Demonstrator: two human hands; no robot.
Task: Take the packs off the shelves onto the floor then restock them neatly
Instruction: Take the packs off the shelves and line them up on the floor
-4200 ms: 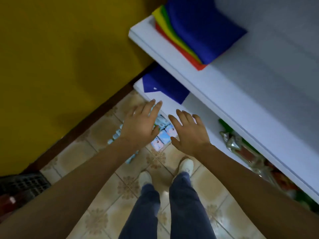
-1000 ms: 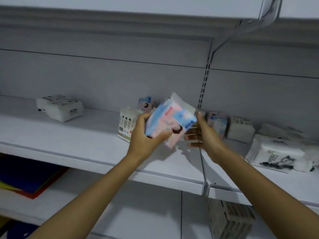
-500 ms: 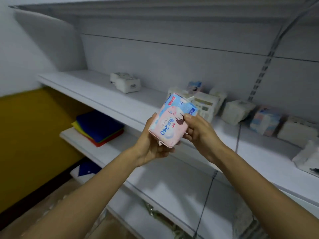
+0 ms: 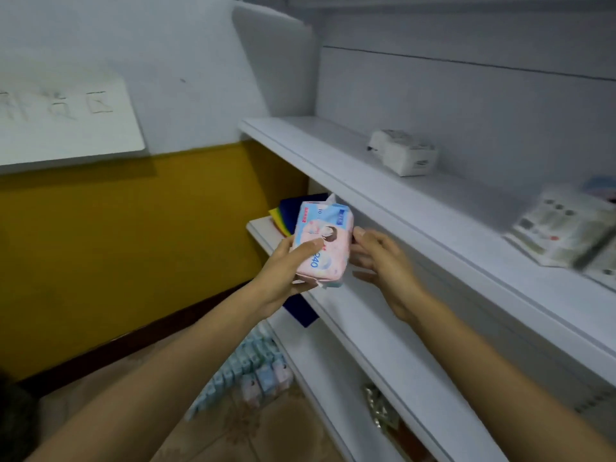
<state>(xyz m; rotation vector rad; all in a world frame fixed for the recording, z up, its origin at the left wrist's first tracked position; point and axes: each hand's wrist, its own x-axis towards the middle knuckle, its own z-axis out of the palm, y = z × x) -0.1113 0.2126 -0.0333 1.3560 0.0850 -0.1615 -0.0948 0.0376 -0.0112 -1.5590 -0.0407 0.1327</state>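
Head view: the pink-and-blue pack (image 4: 321, 243) is in the air just off the front edge of the upper shelf (image 4: 333, 155) and a little below it, upright with its printed face toward the camera; the left hand (image 4: 283, 271) grips it, thumb laid across the front and fingers curled under the bottom end; the right hand (image 4: 383, 261) is spread and relaxed just beside the pack's right edge, and whether a fingertip touches the wrapper cannot be told.

Half a second ago both hands pinched this pack; now the right one has let go and the left carries it alone; the view has also swung away from the upper shelf's stock, toward its left end and downward, so the floor packs (image 4: 253, 371) show well below the upper shelf, lying in rows on the tiled floor (image 4: 250, 428).

That points to the unloading half of the task: this pack is probably headed down to join the rows; restocking is not yet begun, since a white pack (image 4: 405, 156) sits at the back of the upper shelf and a blurred printed pack (image 4: 563, 231) lies toward its right end.

Coloured sheets (image 4: 290, 211) lie on the shelf next below the upper shelf, behind the held pack.
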